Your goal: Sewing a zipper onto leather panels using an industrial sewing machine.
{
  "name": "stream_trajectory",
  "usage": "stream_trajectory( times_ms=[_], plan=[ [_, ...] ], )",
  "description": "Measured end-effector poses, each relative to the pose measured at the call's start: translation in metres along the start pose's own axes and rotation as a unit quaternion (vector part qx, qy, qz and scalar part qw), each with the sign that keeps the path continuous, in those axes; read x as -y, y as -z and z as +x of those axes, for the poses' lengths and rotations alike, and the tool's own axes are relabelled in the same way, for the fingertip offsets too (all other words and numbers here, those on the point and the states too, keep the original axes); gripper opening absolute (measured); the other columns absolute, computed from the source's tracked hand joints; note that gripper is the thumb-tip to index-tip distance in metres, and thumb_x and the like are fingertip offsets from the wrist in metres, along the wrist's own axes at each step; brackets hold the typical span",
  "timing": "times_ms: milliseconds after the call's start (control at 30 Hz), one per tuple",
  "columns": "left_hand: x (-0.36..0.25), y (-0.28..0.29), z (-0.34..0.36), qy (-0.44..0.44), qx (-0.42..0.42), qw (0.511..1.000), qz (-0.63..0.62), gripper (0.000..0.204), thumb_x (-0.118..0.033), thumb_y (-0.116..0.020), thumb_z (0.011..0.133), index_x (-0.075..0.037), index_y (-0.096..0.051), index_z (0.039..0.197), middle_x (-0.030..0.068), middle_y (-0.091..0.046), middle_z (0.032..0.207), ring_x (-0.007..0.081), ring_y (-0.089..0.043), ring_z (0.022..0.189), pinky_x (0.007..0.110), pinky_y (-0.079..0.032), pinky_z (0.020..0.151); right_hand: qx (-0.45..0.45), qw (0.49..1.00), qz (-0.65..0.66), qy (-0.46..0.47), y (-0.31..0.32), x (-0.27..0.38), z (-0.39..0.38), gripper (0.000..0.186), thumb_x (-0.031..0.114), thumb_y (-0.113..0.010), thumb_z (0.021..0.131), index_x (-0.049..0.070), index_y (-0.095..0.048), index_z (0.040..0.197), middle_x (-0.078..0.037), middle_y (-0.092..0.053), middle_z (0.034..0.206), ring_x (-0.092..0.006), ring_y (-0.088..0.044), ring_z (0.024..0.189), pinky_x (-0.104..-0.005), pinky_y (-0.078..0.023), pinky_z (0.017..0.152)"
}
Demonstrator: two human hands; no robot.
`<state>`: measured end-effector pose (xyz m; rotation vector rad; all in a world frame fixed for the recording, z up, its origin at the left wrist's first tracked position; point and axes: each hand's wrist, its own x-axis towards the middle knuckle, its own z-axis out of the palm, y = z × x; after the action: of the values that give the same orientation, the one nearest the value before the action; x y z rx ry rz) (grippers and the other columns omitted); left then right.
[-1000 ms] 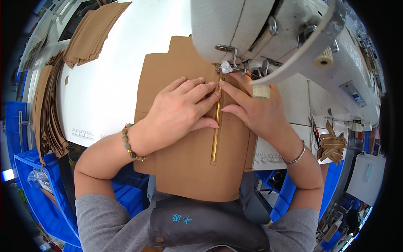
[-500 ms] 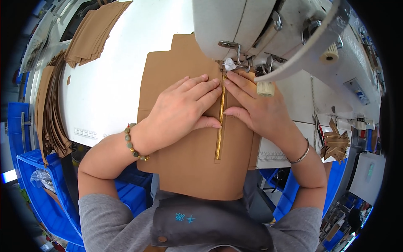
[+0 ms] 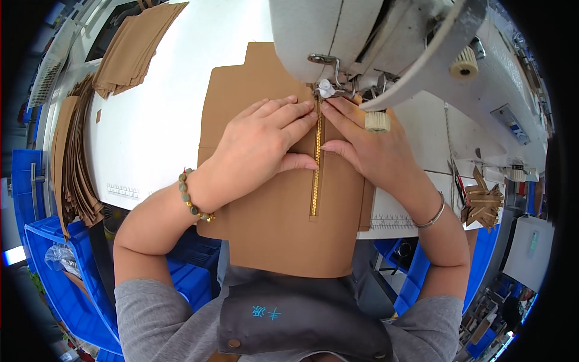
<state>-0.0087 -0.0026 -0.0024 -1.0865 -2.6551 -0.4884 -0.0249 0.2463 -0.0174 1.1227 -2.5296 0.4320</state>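
Observation:
A flat brown panel (image 3: 283, 241), leather-like, lies on the white table under the sewing machine (image 3: 338, 36). A brass zipper (image 3: 315, 190) runs lengthwise in a slot in it, its far end beneath the presser foot area. My left hand (image 3: 265, 136) rests flat on the panel left of the zipper, fingers stretched toward the needle. My right hand (image 3: 368, 142) lies on the other side, fingers extended, fingertips beside the zipper's far end and thumb near its middle. Both thumbs point inward at the zipper. The needle itself cannot be made out.
Stacked brown pieces (image 3: 136, 48) lie at the far left, with more hanging over the table's left edge (image 3: 75, 157). Scissors (image 3: 459, 187) and a bundle of brown strips with zippers (image 3: 482, 202) sit at the right. Blue bins (image 3: 66, 259) stand below on the left.
The panel with its zipper has slid a little away from me, farther under the machine. Both hands have moved forward with it, still flat.

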Motion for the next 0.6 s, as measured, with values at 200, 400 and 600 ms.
stream_trajectory(
  times_ms=[200, 400, 600],
  plan=[
    [0.0019, -0.0007, 0.0013, 0.000, -0.007, 1.000, -0.004, 0.069, -0.048, -0.079, 0.080, -0.005, -0.069, 0.133, 0.0068, -0.069, 0.132, 0.0288, -0.066, 0.109, 0.039, -0.055, 0.095, 0.009, 1.000, 0.003, -0.003, 0.0002, -0.0017, 0.0003, 0.061, 0.044, -0.077, 0.087, 0.009, -0.068, 0.136, -0.014, -0.072, 0.110, -0.0361, -0.064, 0.112, -0.0499, -0.044, 0.113],
    [0.0043, -0.0010, 0.0030, 0.005, -0.006, 1.000, 0.003, 0.069, -0.049, -0.079, 0.080, -0.007, -0.069, 0.134, 0.0061, -0.069, 0.131, 0.0291, -0.066, 0.109, 0.040, -0.055, 0.097, 0.005, 1.000, 0.005, -0.012, -0.0028, -0.0031, 0.0012, 0.053, 0.044, -0.075, 0.089, 0.010, -0.072, 0.129, -0.014, -0.071, 0.104, -0.0369, -0.064, 0.112, -0.0495, -0.043, 0.114],
    [0.0039, -0.0003, 0.0034, 0.006, -0.007, 1.000, 0.007, 0.069, -0.049, -0.079, 0.080, -0.007, -0.069, 0.134, 0.0063, -0.069, 0.133, 0.0302, -0.066, 0.116, 0.040, -0.054, 0.100, 0.008, 1.000, -0.004, -0.007, -0.0057, -0.0053, 0.0001, 0.045, 0.044, -0.075, 0.089, 0.009, -0.078, 0.116, -0.014, -0.070, 0.095, -0.0352, -0.064, 0.108, -0.0488, -0.044, 0.114]
  ],
)
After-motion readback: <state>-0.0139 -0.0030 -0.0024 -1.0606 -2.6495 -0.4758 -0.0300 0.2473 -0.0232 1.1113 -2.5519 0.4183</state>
